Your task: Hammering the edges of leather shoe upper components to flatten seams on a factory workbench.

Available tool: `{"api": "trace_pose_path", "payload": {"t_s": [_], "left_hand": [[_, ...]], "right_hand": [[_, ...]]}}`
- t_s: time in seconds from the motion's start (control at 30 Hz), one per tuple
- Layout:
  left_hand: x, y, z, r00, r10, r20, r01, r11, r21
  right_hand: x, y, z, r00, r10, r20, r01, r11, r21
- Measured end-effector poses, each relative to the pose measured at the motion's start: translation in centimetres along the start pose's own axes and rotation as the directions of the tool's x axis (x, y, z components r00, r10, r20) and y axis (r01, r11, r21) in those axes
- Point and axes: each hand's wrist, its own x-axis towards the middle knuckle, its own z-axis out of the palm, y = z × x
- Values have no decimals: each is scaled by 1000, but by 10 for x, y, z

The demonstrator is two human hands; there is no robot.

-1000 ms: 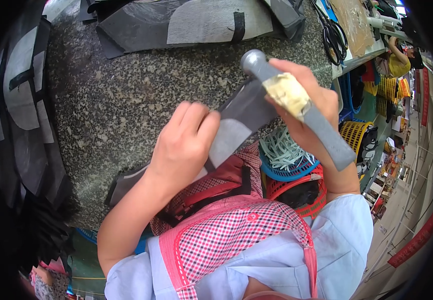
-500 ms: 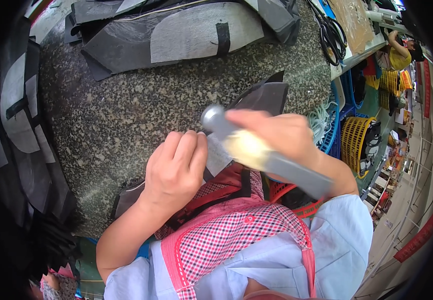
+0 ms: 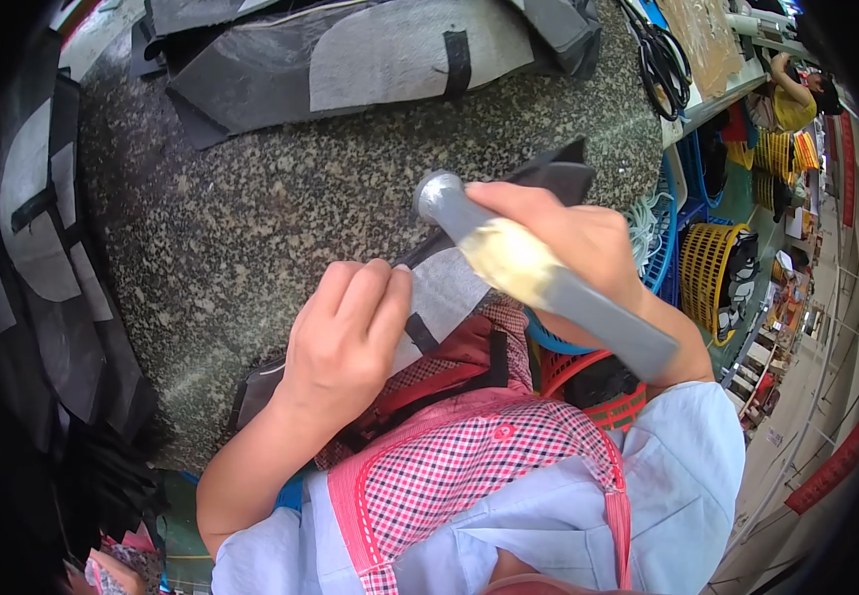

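My right hand (image 3: 588, 248) is closed around a hammer (image 3: 514, 263) with a round metal face, a long grey body and a yellowish patch in its middle. The hammer hangs over a dark, flat sheet piece (image 3: 449, 293) that has a pale grey lining patch and a black strip. This piece lies along the near edge of a speckled stone table (image 3: 251, 218), its far-right end pointing past my right hand. My left hand (image 3: 345, 327) is curled with its fingertips on the piece's edge, left of the hammer; what the fingers pinch is partly hidden.
A stack of similar dark pieces (image 3: 390, 59) lies at the table's far side. More pieces (image 3: 48, 248) hang at the left. Black-handled scissors (image 3: 665, 74) rest at the far right. Blue, red and yellow baskets (image 3: 712, 278) stand beyond the right edge. Another person (image 3: 791, 104) sits farther off.
The hammer has moved up and slightly right in the picture with my right hand, uncovering more of the grey lining. My left hand stays nearly in place.
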Motion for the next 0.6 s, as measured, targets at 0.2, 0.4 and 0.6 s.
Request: {"api": "trace_pose_path", "payload": {"t_s": [0.2, 0.4, 0.6], "left_hand": [[-1, 3, 5, 998, 57, -30, -50, 983, 179], [-8, -2, -3, 988, -148, -35, 142, 980, -137], [-16, 4, -3, 999, -19, -44, 22, 998, 51]], "right_hand": [[-3, 5, 12, 999, -48, -22, 46, 997, -59], [-8, -6, 16, 991, 51, 120, -56, 998, 39], [3, -19, 7, 997, -21, -74, 25, 998, 53]]}}
